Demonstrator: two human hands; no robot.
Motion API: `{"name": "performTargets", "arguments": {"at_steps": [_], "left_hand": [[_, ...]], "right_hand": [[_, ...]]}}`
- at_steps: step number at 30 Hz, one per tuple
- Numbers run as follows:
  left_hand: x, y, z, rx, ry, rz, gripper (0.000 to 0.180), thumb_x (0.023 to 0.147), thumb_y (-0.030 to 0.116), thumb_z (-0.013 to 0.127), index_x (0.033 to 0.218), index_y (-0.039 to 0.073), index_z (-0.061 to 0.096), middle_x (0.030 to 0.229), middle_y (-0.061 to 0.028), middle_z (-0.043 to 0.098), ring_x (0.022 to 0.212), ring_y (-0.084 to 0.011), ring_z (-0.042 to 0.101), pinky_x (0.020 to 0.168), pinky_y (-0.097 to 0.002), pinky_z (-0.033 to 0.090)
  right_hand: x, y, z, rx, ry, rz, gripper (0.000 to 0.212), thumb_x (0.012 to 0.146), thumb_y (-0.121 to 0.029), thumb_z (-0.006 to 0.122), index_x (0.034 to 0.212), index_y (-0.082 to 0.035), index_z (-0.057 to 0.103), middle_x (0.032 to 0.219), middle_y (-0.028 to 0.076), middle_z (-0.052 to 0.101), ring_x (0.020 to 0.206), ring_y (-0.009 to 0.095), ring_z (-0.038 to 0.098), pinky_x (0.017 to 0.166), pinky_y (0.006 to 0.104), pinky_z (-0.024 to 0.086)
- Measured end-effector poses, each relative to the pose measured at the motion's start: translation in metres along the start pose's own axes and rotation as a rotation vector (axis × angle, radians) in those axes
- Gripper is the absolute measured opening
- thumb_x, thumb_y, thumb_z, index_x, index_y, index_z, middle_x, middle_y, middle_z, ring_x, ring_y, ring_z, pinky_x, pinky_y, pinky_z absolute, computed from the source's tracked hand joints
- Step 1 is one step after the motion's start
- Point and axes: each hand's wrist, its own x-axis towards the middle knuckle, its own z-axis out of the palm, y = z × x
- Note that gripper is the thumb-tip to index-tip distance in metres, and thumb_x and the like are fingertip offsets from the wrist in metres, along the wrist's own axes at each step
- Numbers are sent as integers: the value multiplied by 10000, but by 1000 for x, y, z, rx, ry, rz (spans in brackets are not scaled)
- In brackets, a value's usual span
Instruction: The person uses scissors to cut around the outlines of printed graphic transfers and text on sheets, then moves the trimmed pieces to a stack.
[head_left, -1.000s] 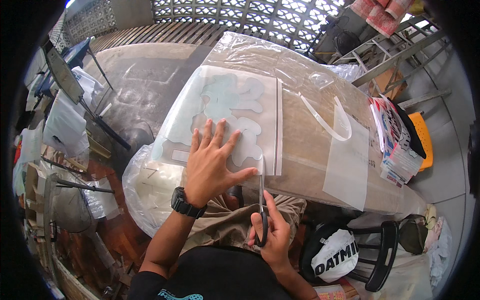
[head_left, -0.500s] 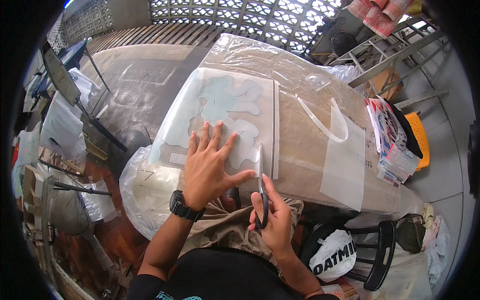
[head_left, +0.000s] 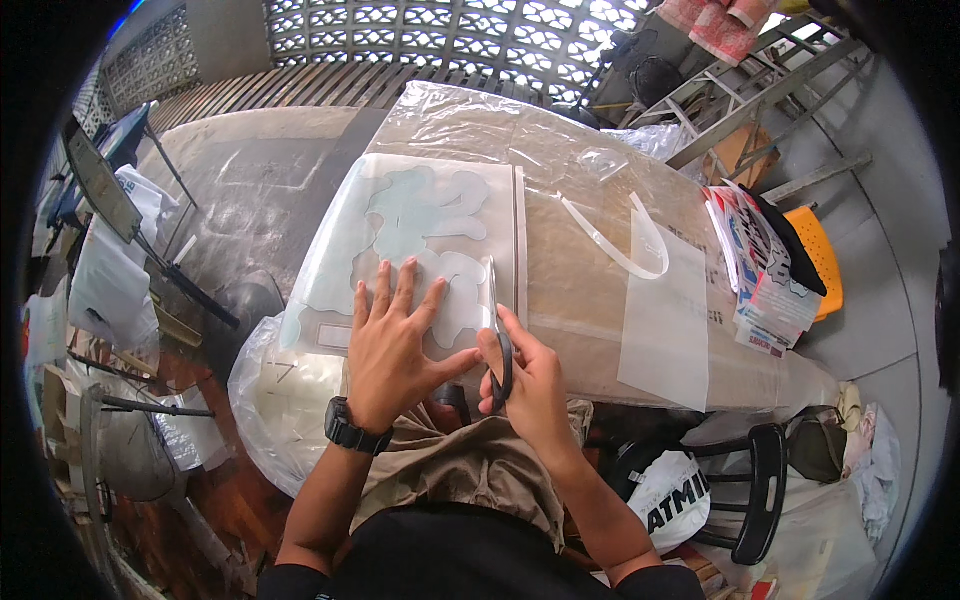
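Note:
My left hand (head_left: pixel 393 350), with a dark watch (head_left: pixel 352 428) at the wrist, lies flat with spread fingers on a thin translucent sheet (head_left: pixel 325 245). Pale blue rounded cut-out shapes (head_left: pixel 405 215) show in or under that sheet, partly covered by my fingers. Between the thumb and fingers of my right hand (head_left: pixel 535 385) are dark-handled scissors (head_left: pixel 504 372). Their blades point away from me, along the right side of the rounded shapes; whether the blades are parted I cannot tell. A dark strip (head_left: pixel 520 240) runs down the sheet's right border.
Under the sheet is a brown board (head_left: pixel 570 300) covered in clear plastic. On it lie a curled white strip (head_left: pixel 615 240) and a translucent piece (head_left: pixel 665 335). Printed papers (head_left: pixel 745 270) and a yellow stool (head_left: pixel 815 265) stand at right; a black chair (head_left: pixel 765 495) is nearer.
The scissors and my right hand have moved farther from me along the sheet. My left hand keeps its place on it. The whole view has shifted slightly.

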Motion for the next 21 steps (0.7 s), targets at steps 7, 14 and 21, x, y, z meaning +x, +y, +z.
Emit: {"name": "performTargets", "arguments": {"at_steps": [7, 14, 21], "left_hand": [[0, 1, -3, -3, -20, -26, 863, 755, 633, 731, 1404, 83, 586, 1542, -249, 414, 1466, -449, 310, 1207, -567, 184], [-1, -1, 0, -14, -8, -21, 897, 748, 679, 709, 1401, 76, 587, 1536, -254, 420, 1466, -453, 309, 1205, -576, 179], [-2, -3, 0, -25, 12, -16, 893, 747, 695, 705, 1397, 93, 592, 1537, -249, 421, 1460, -452, 320, 1204, -579, 178]], "right_hand": [[25, -8, 0, 10, -8, 4, 708, 977, -428, 669, 1458, 48, 462, 586, 23, 562, 455, 81, 555, 430, 236, 423], [45, -12, 0, -1, 3, -10, 727, 965, -441, 683, 1445, 63, 473, 595, 19, 575, 436, 76, 547, 406, 218, 391], [70, -18, 0, -13, -3, -7, 713, 969, -430, 682, 1451, 50, 469, 595, 5, 573, 438, 74, 538, 405, 218, 382]]}}
